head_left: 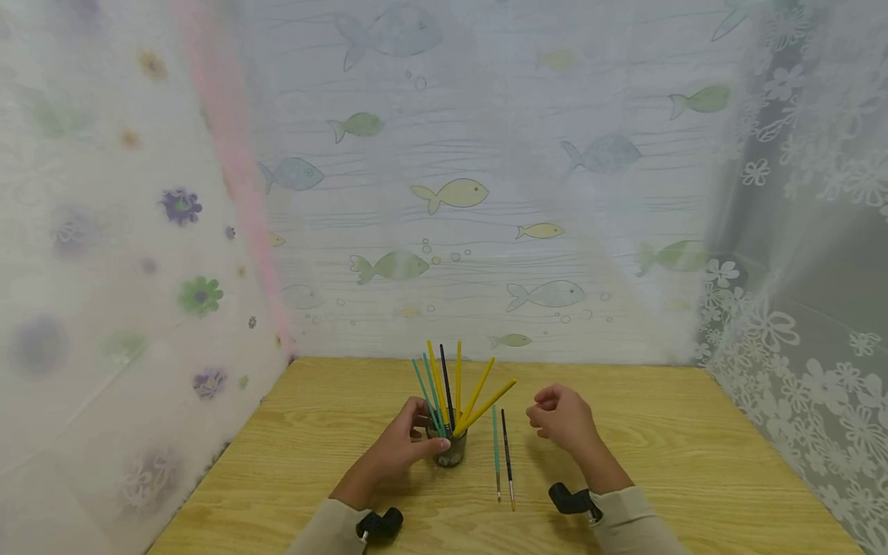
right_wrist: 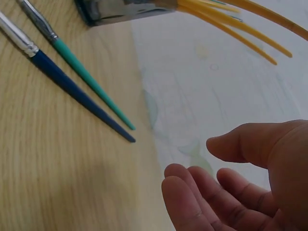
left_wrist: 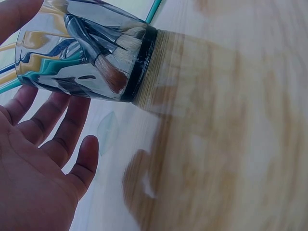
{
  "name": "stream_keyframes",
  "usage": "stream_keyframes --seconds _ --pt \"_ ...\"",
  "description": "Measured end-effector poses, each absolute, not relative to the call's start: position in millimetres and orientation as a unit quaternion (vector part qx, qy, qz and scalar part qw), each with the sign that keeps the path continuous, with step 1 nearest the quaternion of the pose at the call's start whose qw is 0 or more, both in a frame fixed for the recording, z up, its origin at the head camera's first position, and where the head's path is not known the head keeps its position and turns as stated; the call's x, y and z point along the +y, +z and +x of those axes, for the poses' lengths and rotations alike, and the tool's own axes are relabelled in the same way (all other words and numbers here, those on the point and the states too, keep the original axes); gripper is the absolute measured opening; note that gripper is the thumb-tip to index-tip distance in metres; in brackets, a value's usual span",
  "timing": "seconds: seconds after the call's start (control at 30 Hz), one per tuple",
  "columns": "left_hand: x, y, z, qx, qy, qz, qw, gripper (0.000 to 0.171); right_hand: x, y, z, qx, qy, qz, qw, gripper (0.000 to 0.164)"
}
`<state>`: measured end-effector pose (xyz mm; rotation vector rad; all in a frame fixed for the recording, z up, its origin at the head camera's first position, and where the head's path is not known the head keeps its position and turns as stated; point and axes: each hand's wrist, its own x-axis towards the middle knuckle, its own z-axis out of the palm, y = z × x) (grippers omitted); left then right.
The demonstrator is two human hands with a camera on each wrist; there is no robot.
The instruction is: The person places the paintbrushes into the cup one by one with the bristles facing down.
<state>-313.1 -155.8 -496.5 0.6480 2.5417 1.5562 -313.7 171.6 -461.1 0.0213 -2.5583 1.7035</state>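
A small clear glass (head_left: 449,456) stands on the table, holding several paintbrushes bristles down, with yellow, teal and dark blue handles fanning out. My left hand (head_left: 397,445) holds the glass from the left, thumb on the near side and fingers behind. The left wrist view shows brown and pale bristles (left_wrist: 111,76) through its wall. To the right of the glass, a teal paintbrush (head_left: 496,447) and a dark blue paintbrush (head_left: 507,455) lie side by side, bristles toward me. My right hand (head_left: 567,422) hovers right of them, fingers loosely curled around nothing.
The wood-grain table (head_left: 312,416) meets a translucent curtain (head_left: 458,308) with fish prints at its back edge. Flower-patterned curtains hang along the left and right sides. Black wrist mounts (head_left: 383,524) sit at both sleeve cuffs.
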Motion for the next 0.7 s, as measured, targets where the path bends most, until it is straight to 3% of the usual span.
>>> stream_keyframes --seconds 0.7 --pt "-157 -498 -314 0.828 0.512 0.224 0.043 0.050 145 -481 -309 -0.863 0.504 0.031 -0.031 0.034"
